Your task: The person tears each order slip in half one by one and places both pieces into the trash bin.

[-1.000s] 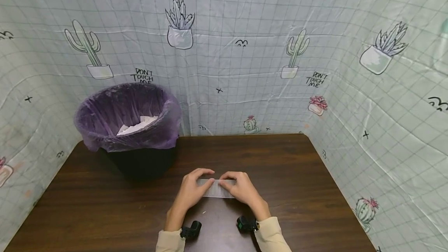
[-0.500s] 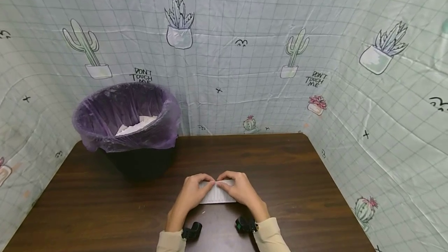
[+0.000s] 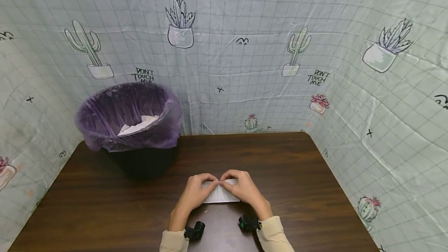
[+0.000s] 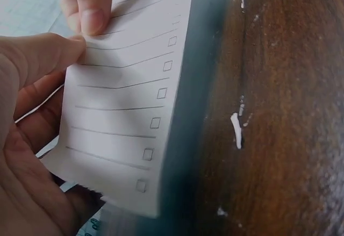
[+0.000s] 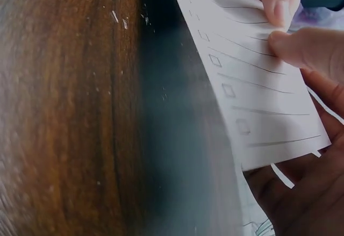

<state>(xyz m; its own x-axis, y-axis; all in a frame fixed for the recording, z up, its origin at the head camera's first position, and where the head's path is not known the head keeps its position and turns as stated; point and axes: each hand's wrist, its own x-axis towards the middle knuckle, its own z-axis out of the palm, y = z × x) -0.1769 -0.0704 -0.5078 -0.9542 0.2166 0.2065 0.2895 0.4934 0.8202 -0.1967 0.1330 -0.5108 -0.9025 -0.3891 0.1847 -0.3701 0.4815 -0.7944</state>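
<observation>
A white paper slip (image 3: pixel 220 195) with ruled lines and a row of small checkboxes spans the space between the two hands. My left hand (image 3: pixel 196 193) pinches its far edge between thumb and index finger. Right beside it, my right hand (image 3: pixel 245 189) pinches the same edge, and the two thumb tips meet near the middle. In the left wrist view the paper (image 4: pixel 118 107) bows slightly, and its short end looks ragged. The right wrist view shows the other end of the slip (image 5: pixel 263 93) over the right fingers, which are partly hidden behind it.
A dark bin (image 3: pixel 143 162) with a purple liner (image 3: pixel 164 127) stands on the wooden table (image 3: pixel 280 174) at the back left, white paper (image 3: pixel 138 125) inside it. Small white scraps (image 4: pixel 236 131) lie on the tabletop near the slip. Patterned curtains (image 3: pixel 217 61) surround the table.
The fingertips of both hands have come together at the paper's far edge, the left index finger closing down onto it. The slip's printed face now tilts more toward the head camera.
</observation>
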